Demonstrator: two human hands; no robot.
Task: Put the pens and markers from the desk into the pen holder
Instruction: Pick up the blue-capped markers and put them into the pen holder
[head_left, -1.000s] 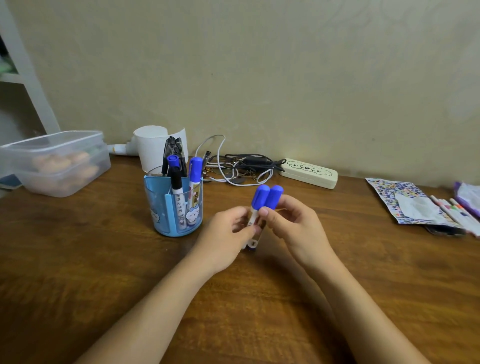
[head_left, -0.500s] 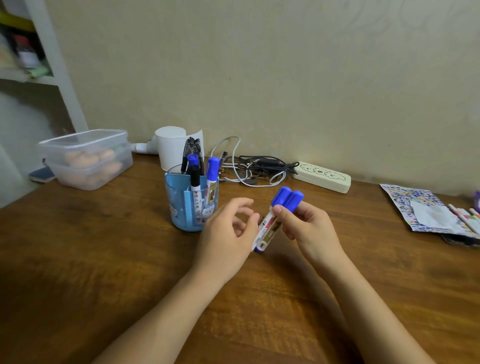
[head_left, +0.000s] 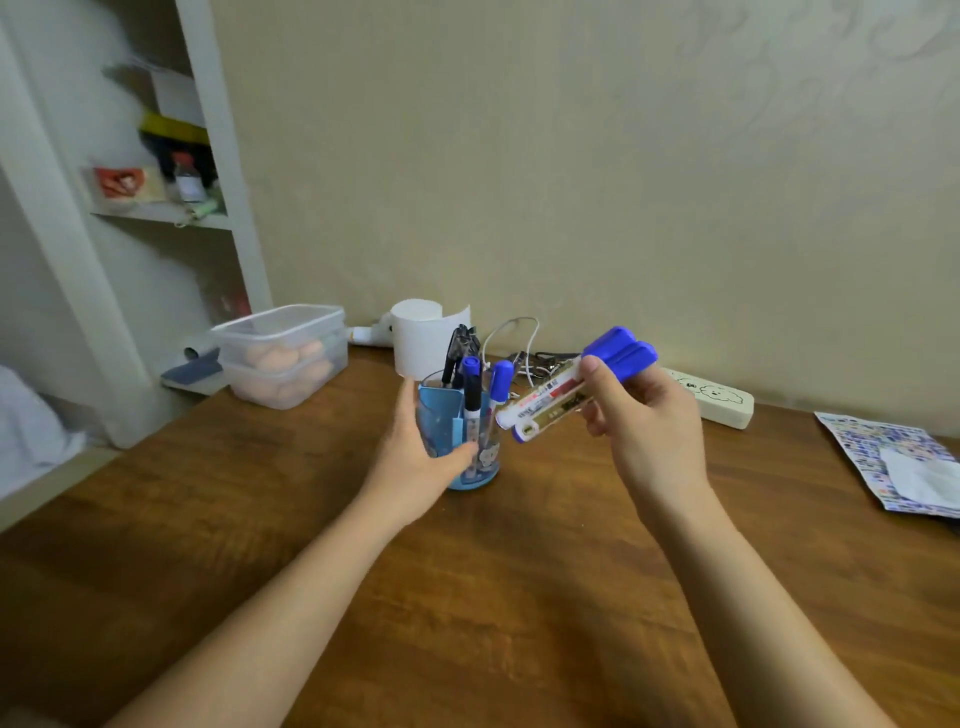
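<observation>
A blue translucent pen holder stands on the wooden desk with several markers and a black tool upright in it. My left hand wraps around the holder's near side. My right hand holds two white markers with blue caps side by side, tilted, with their bottom ends just right of the holder's rim and their caps pointing up to the right.
Behind the holder are a white hair dryer, tangled cables and a white power strip. A clear lidded box sits at back left by a white shelf. A patterned packet lies at the right edge.
My left hand let go of the two markers and moved left onto the pen holder. My right hand lifted the markers and swung them toward the holder. The view turned left.
</observation>
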